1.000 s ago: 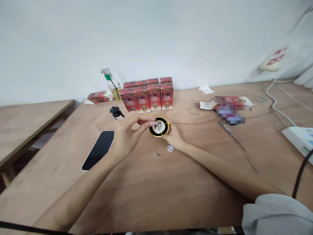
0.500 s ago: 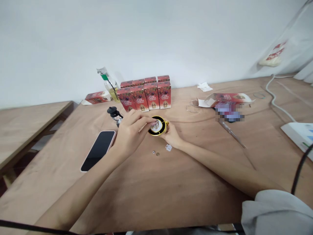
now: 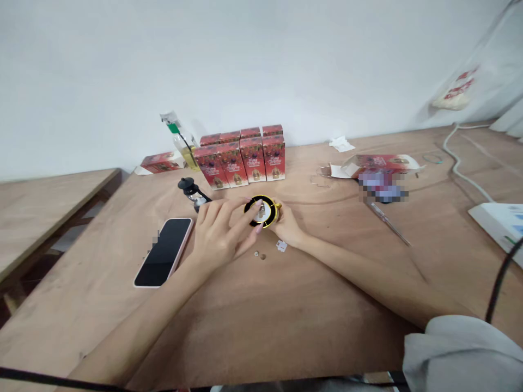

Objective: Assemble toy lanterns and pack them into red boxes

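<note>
My right hand (image 3: 287, 224) is closed around a small gold-and-black lantern (image 3: 267, 221), whose round base faces up. A small metal battery compartment shows in its white centre. Over this base is my left hand (image 3: 220, 228), fingers spread, with the index fingertip touching the compartment and the thumb near the lower rim. Whether a small part lies under that fingertip is hidden. Below the hands, two button cells (image 3: 260, 255) lie on the table beside a small white plastic cover (image 3: 281, 246). A black lantern (image 3: 192, 191) stands just beyond my left hand.
Several red boxes (image 3: 245, 160) stand in rows near the wall. A phone (image 3: 164, 253) lies at left, with a bottle (image 3: 184, 144) and another red box (image 3: 161, 162) behind. To the right are an opened box (image 3: 378, 163), a screwdriver (image 3: 388, 222) and a white cable (image 3: 461, 169).
My left hand's fingers have gone from pinching together at the compartment to spreading apart, with the index finger on it. The right hand keeps its hold on the lantern.
</note>
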Tool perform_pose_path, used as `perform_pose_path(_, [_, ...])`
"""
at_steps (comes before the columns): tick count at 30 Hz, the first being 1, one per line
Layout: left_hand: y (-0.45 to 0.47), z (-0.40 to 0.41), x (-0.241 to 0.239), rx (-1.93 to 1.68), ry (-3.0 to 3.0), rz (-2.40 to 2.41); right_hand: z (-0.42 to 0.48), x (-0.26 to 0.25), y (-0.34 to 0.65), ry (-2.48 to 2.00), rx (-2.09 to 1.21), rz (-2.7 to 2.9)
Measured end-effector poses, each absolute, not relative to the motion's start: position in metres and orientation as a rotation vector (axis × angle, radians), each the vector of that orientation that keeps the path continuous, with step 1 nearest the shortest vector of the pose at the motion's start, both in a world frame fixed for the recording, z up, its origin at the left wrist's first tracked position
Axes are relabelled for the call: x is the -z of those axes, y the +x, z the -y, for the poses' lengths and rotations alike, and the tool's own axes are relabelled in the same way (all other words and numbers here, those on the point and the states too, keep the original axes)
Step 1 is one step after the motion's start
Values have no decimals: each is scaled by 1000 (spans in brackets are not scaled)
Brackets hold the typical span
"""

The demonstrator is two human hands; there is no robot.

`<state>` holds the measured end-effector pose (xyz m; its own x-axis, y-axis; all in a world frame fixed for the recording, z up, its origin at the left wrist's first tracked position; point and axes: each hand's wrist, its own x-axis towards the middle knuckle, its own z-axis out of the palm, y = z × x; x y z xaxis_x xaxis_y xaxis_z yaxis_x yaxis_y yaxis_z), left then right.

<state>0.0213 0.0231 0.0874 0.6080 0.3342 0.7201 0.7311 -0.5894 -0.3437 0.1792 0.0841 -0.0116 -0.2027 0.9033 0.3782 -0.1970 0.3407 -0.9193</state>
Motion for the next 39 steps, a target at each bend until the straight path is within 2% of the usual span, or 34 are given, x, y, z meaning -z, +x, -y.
perform_pose_path(10, [41, -18, -89, 495, -1944, 790, -86, 17, 179, -744, -1129, 1403])
perform_pose_path(19, [39, -25, -101, 501, -2025, 825, -87, 14, 179, -802, -1133, 1358])
perform_pose_path(24, [20, -8, -85, 860, -2319, 1227, -89, 16, 178, -795, -1161, 1350])
perform_pose_path(28, [8, 3, -51, 679, -2751, 1536, -89, 13, 178, -823, -1138, 1367])
perform_pose_path(31, [6, 6, -33, 636, -2820, 1686, -87, 11, 179, -825, -1136, 1388])
perform_pose_path(35, [14, -2, -26, 1054, -2709, 1841, -80, 8, 181, -722, -1091, 1597])
perform_pose_path(39, [26, -11, -32, 1538, -2758, 1653, -70, 1, 183, -544, -838, 1952])
